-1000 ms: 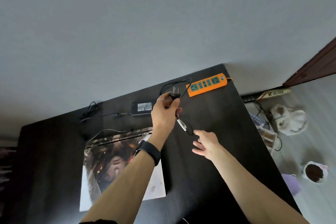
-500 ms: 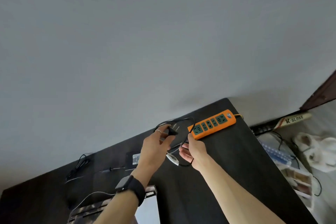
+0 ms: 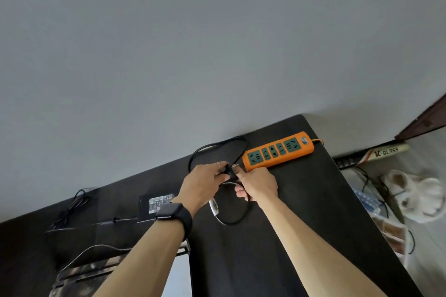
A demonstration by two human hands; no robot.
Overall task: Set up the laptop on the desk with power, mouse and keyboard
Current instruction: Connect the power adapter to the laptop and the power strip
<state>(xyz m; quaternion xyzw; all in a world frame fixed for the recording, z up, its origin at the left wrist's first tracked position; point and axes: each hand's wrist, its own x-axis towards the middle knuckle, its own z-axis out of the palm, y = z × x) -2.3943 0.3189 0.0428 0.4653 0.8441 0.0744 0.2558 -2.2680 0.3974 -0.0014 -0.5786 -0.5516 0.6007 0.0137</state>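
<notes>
Head view: a dark, matte, wood-grained desk is shown across the lower half of the frame beneath a plain grey wall. A long orange power strip of smooth plastic, with rounded ends and green socket panels, is seen lying flat at right of centre, near the desk's far right corner. A small black plug is held just left of the strip's near end, its metal prongs turned toward the strip and not yet touching it. The plug is pinched between the thumb and fingers of the left hand, on which a thin ring is worn and below which a black wristwatch is strapped. The right hand is placed against the plug from the right, its fingers curled together around the thin black cable, which loops above the hands toward the wall and again below them. A white tag is fixed to the lower loop. A black rectangular power adapter bearing a white label, too blurred to be read, lies at lower left of centre. A corner of the laptop, its lid covered by a dark printed skin, is visible at lower left. The lettering "K-GLASS" is read on a pale object on the floor at the right edge.
</notes>
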